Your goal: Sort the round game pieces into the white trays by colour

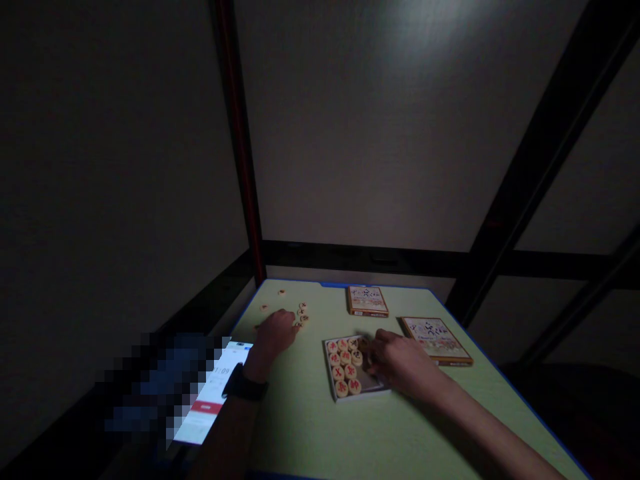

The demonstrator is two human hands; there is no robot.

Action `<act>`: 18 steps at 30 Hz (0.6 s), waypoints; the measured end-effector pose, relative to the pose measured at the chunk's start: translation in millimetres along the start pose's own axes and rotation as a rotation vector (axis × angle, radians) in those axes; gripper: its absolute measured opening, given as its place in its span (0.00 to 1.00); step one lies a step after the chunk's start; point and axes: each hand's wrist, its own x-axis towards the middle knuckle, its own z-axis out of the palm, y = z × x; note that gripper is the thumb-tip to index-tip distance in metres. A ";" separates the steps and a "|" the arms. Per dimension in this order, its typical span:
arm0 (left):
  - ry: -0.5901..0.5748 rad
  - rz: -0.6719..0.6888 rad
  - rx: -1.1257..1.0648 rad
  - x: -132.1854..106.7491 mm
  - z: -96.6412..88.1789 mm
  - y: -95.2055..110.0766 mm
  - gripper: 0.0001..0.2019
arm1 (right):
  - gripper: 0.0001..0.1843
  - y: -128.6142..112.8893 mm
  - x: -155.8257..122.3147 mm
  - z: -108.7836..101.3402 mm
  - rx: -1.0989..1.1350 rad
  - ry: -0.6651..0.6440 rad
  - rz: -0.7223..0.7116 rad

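My left hand point(274, 335) rests on the green table point(320, 427), fingers curled over round wooden game pieces point(302, 312) scattered near the far left corner; what it holds is hidden. A black watch point(243, 385) is on that wrist. My right hand point(400, 360) lies over the right side of a shallow white tray point(334, 385), fingers bent onto the pieces. Several round discs with red marks point(344, 363) sit in rows in the tray.
Two flat printed boxes lie on the table, one at the back point(367, 301) and one at the right point(436, 339). A lit phone screen point(213, 400) sits at the table's left edge. Dark frame bars point(240, 140) rise behind the table.
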 end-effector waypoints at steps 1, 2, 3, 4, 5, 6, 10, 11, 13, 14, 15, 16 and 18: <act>0.001 -0.003 0.000 0.2 0.2 0.3 0.11 | 0.11 -1.3 2.4 0.5 -0.016 0.007 -0.003; 0.003 -0.003 0.001 0.3 -0.1 0.5 0.11 | 0.11 -2.2 4.8 1.4 -0.026 0.012 -0.010; 0.004 -0.002 0.005 0.4 -0.8 0.6 0.11 | 0.12 -2.7 7.0 2.5 -0.032 0.013 -0.017; 0.002 -0.001 0.010 0.4 -1.6 0.6 0.12 | 0.12 -2.9 8.8 3.8 -0.033 0.010 -0.023; 0.000 0.002 0.016 0.4 -2.4 0.6 0.12 | 0.12 -2.9 10.2 4.9 -0.031 0.006 -0.028; -0.003 0.004 0.022 0.3 -3.1 0.6 0.12 | 0.12 -2.6 11.1 5.9 -0.029 0.003 -0.031; 0.017 -0.004 0.027 -0.7 -3.9 2.1 0.12 | 0.13 -1.1 10.7 7.8 -0.038 -0.011 -0.019; 0.028 -0.008 0.028 -1.0 -3.9 2.9 0.12 | 0.13 -0.9 10.1 8.1 -0.041 -0.015 -0.015; 0.040 -0.009 0.030 -1.9 -4.4 5.3 0.12 | 0.11 -0.9 9.3 8.7 -0.039 -0.016 -0.011; 0.038 -0.005 0.033 -2.4 -5.0 6.9 0.12 | 0.11 -1.1 9.3 9.2 -0.038 -0.011 -0.012; 0.030 -0.001 0.034 -3.0 -5.9 8.7 0.12 | 0.11 -1.3 9.6 9.9 -0.040 -0.007 -0.015; 0.018 0.002 0.033 -3.8 -6.9 10.8 0.12 | 0.11 -1.5 10.2 10.7 -0.044 -0.002 -0.018; -0.009 0.006 0.028 -6.0 -9.2 15.8 0.13 | 0.12 -1.6 11.4 12.8 -0.050 0.007 -0.027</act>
